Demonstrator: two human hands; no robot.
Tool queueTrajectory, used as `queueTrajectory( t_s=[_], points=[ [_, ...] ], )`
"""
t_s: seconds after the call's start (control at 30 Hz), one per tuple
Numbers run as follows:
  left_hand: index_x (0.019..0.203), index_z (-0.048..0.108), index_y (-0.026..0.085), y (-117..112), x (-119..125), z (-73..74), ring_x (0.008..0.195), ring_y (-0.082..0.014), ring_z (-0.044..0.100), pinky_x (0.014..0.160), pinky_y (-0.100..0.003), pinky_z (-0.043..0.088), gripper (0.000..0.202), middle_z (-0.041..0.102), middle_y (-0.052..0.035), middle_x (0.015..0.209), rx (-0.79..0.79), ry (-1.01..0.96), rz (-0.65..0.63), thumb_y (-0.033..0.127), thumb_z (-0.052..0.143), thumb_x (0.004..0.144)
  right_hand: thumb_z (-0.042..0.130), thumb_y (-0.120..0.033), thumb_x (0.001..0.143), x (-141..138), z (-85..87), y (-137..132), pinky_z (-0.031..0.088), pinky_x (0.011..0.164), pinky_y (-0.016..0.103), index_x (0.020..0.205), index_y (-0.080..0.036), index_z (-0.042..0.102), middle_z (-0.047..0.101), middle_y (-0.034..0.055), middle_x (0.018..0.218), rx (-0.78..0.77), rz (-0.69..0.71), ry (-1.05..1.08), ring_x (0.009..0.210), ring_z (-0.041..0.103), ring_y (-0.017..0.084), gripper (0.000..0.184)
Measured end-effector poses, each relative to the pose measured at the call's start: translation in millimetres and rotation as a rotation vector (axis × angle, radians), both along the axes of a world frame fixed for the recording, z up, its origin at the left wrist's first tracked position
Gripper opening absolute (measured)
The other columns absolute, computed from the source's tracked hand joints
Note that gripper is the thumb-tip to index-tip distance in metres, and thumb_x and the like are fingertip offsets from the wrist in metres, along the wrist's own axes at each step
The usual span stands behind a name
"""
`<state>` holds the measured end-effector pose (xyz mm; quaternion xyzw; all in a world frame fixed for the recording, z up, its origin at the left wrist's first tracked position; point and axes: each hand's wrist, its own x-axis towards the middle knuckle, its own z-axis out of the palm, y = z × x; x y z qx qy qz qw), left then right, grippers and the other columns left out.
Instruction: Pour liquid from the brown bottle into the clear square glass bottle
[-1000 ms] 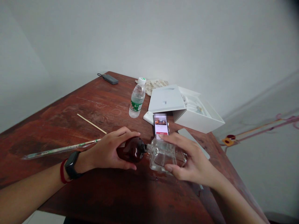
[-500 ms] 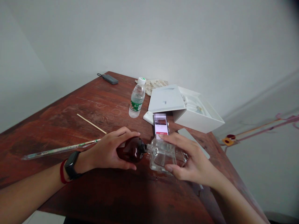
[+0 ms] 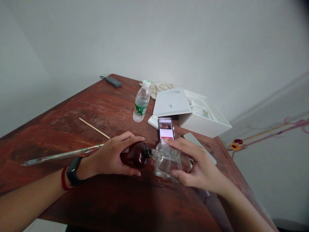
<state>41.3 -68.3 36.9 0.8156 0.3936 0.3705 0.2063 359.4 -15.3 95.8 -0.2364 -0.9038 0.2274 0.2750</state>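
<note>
My left hand (image 3: 109,157) grips a dark brown bottle (image 3: 136,155) held on its side, neck pointing right. My right hand (image 3: 198,166) holds a clear square glass bottle (image 3: 166,159), also tipped, its mouth meeting the brown bottle's neck. Both bottles hover just over the red-brown wooden table (image 3: 96,109). A black smartwatch (image 3: 73,170) and a red band sit on my left wrist. A lit phone (image 3: 165,130) lies just behind the bottles.
A plastic water bottle (image 3: 141,101) stands mid-table. An open white box (image 3: 190,111) sits at the right, a patterned cloth (image 3: 160,87) behind it. A thin wooden stick (image 3: 94,128) and a long wrapped stick (image 3: 62,155) lie at the left. A grey power bank (image 3: 114,82) lies far back.
</note>
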Motion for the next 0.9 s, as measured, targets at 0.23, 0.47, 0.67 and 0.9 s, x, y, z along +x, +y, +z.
queueTrajectory(
  t_s=[0.23,0.47,0.67,0.9],
  points=[
    [0.153,0.054,0.033,0.3,0.2,-0.1,0.109,-0.0280,0.071,0.095,-0.040,0.061,0.092,0.065,-0.0060,0.127,-0.036,-0.006,0.008,0.056,0.098,0.076,0.081,-0.034,0.085,-0.5,0.4,-0.7,0.065,0.086,0.039,0.148,-0.029,0.067,0.078,0.0108,0.130,-0.012,-0.009,-0.001,0.108,0.079,0.030,0.064],
    [0.153,0.054,0.033,0.3,0.4,-1.0,0.111,-0.0294,0.071,0.097,-0.041,0.062,0.094,0.066,-0.0065,0.128,-0.040,-0.003,0.021,0.057,0.099,0.074,0.081,-0.036,0.085,-0.5,0.4,0.1,0.065,0.088,0.039,0.147,-0.029,0.068,0.078,0.0102,0.132,-0.017,-0.018,-0.009,0.110,0.079,0.031,0.064],
    [0.154,0.053,0.034,1.0,0.5,-1.5,0.109,-0.0280,0.071,0.097,-0.040,0.061,0.095,0.065,-0.0058,0.127,-0.017,-0.007,0.006,0.055,0.100,0.074,0.080,-0.037,0.086,-0.8,0.8,-0.3,0.065,0.084,0.038,0.145,-0.028,0.069,0.079,0.0096,0.128,-0.008,-0.016,-0.004,0.105,0.080,0.029,0.061],
    [0.152,0.055,0.032,-0.3,1.2,1.5,0.109,-0.0287,0.071,0.096,-0.041,0.062,0.092,0.066,-0.0062,0.128,-0.022,0.012,0.016,0.057,0.099,0.075,0.081,-0.036,0.084,-0.7,2.2,-0.4,0.066,0.085,0.038,0.145,-0.028,0.069,0.079,0.0107,0.130,-0.010,-0.024,-0.018,0.108,0.080,0.030,0.063]
  ],
)
